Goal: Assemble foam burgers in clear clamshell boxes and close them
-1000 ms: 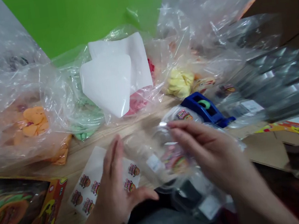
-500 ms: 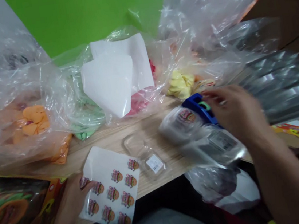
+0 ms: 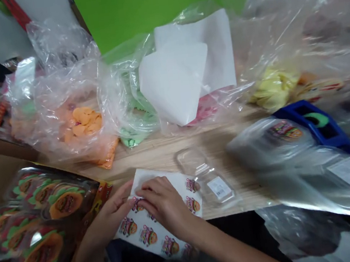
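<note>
A white sheet of burger stickers point(image 3: 171, 230) is held at its left side by my left hand point(image 3: 116, 209), thumb on top. My right hand point(image 3: 168, 207) lies over the upper part of the same sheet, its fingers bent and pressed together at a sticker near the left thumb. Whether that sticker's edge is lifted is hidden. Just right of the sheet, a clear plastic clamshell box point(image 3: 194, 163) lies opened out on the table, with a white barcode label point(image 3: 219, 187) on it.
Packed burger boxes point(image 3: 65, 203) fill a carton at left. Bags of orange point(image 3: 88, 121), green point(image 3: 138, 121) and yellow pieces point(image 3: 274, 88) line the back, with white paper point(image 3: 175, 81) on top. At right are a blue tape dispenser point(image 3: 337, 135) and stacked clear boxes point(image 3: 316, 177).
My right hand has left the tape dispenser at right and come to the sticker sheet beside my left hand. The view has swung left, showing more of the carton.
</note>
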{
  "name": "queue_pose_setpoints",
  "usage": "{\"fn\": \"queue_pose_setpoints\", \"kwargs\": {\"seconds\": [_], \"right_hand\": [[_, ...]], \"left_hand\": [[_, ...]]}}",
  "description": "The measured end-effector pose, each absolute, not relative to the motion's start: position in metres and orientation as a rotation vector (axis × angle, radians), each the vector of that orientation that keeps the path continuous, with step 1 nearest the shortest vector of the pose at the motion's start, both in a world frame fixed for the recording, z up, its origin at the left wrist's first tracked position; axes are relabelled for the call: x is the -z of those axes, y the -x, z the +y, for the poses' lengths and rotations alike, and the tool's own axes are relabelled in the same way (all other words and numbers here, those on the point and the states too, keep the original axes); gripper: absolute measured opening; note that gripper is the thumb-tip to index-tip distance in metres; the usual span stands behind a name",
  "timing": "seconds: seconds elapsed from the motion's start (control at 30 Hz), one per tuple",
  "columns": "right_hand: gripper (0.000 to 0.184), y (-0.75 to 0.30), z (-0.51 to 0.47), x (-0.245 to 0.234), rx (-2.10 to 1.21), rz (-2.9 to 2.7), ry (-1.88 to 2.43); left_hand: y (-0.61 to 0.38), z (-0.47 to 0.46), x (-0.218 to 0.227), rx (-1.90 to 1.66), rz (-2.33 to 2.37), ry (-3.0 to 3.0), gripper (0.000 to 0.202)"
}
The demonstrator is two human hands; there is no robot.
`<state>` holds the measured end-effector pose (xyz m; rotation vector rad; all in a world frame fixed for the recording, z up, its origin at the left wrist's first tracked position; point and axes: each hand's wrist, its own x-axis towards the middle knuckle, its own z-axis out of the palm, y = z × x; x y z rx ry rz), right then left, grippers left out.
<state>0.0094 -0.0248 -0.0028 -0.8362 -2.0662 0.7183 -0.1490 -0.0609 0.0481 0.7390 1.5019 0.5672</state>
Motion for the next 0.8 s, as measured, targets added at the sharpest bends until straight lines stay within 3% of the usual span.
{"fn": "queue_pose_setpoints", "kwargs": {"seconds": [0.2, 0.37, 0.53, 0.8], "right_hand": [[0.018, -0.009, -0.031, 0.005, -0.484, -2.133, 0.780], [0.011, -0.007, -0.027, -0.001, -0.906, -1.983, 0.956], [0.008, -0.008, -0.028, -0.002, -0.881, -2.043, 0.970], [0.007, -0.013, -0.022, -0.010, -1.163, -1.920, 1.087]], "left_hand": [[0.151, -0.052, -0.046, -0.517, 1.721, -0.992, 0.071], [0.152, -0.051, -0.044, -0.439, 1.712, -1.128, 0.069], [0.154, -0.049, -0.041, -0.389, 1.720, -1.195, 0.070], [0.146, -0.051, -0.042, -0.363, 1.674, -1.246, 0.065]]}}
